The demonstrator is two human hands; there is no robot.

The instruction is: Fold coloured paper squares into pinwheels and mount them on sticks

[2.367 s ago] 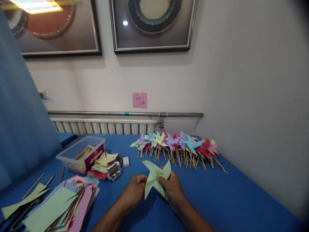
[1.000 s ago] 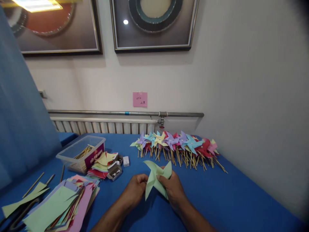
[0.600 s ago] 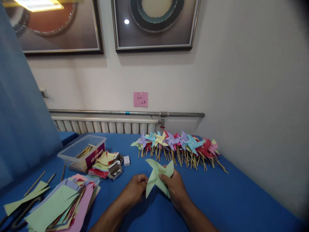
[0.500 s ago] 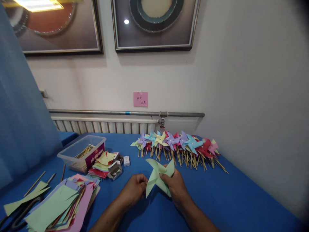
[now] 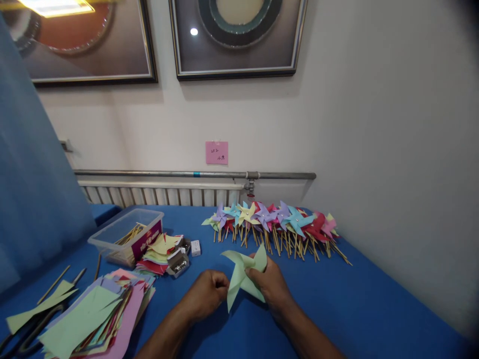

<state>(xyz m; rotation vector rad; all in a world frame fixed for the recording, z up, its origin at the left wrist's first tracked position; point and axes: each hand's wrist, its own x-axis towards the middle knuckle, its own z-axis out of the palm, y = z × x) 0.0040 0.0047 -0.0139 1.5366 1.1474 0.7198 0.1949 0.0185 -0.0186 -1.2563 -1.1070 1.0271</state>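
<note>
A pale green paper pinwheel (image 5: 244, 275) is pinched in my right hand (image 5: 275, 286), its thumb pressing the folded tips near the centre. No stick shows on it. Just to its left, my left hand (image 5: 209, 294) is closed, thumb and fingers together beside one blade; anything between them is hidden. Beyond the hands lies a long row of finished pinwheels (image 5: 264, 215) in several colours, their wooden sticks pointing toward me. Small open boxes of metal tacks (image 5: 178, 264) sit left of the pinwheel.
At left are a clear plastic box (image 5: 125, 229) with wooden sticks, a stack of coloured paper (image 5: 90, 314), smaller paper pieces (image 5: 155, 257), scissors (image 5: 41, 326) under pale green scraps, and a small white box (image 5: 195, 248). A wall and radiator (image 5: 168, 193) stand behind the blue table.
The pinwheel has turned slightly in my right hand, its upper blades shifting left. My left hand stays close beside it, fingers curled a little more. The view has shifted slightly.
</note>
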